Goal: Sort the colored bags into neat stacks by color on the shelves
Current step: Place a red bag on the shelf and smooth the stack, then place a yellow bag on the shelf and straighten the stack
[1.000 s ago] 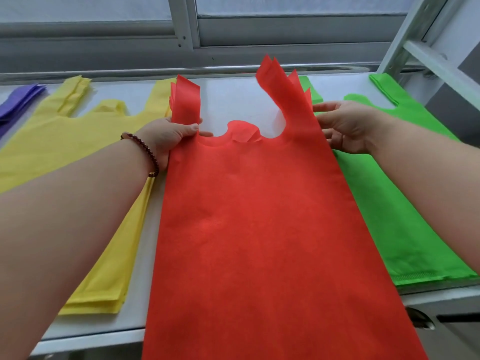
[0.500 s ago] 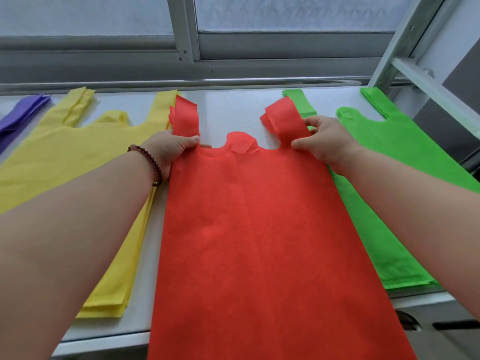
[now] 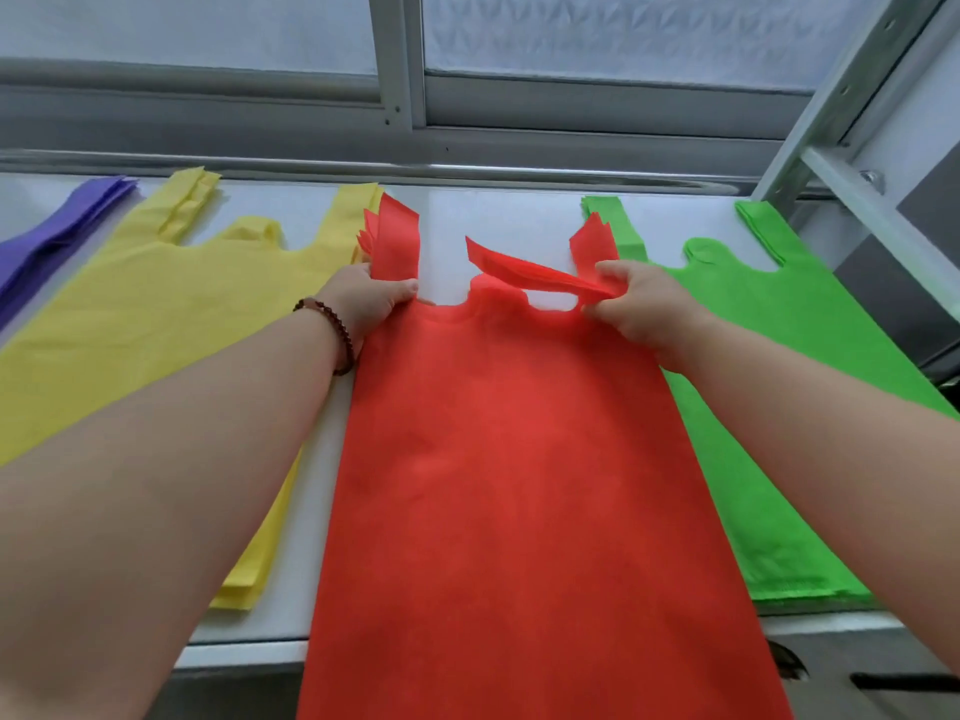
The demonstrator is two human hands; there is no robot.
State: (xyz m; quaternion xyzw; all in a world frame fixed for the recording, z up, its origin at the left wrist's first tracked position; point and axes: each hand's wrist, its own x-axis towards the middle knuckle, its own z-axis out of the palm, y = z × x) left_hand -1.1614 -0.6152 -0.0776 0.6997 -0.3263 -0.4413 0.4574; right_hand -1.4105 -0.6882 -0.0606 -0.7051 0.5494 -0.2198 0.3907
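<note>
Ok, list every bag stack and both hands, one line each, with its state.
Red bags: flat on the shelf, front end overhanging the edge, right handle folded inward.
Yellow bags: stacked flat, left of the red.
Green bags: stacked flat, right of the red.
Purple bags: far left, partly out of view.
Left hand: gripping the red left handle.
Right hand: pinching the folded right handle.
</note>
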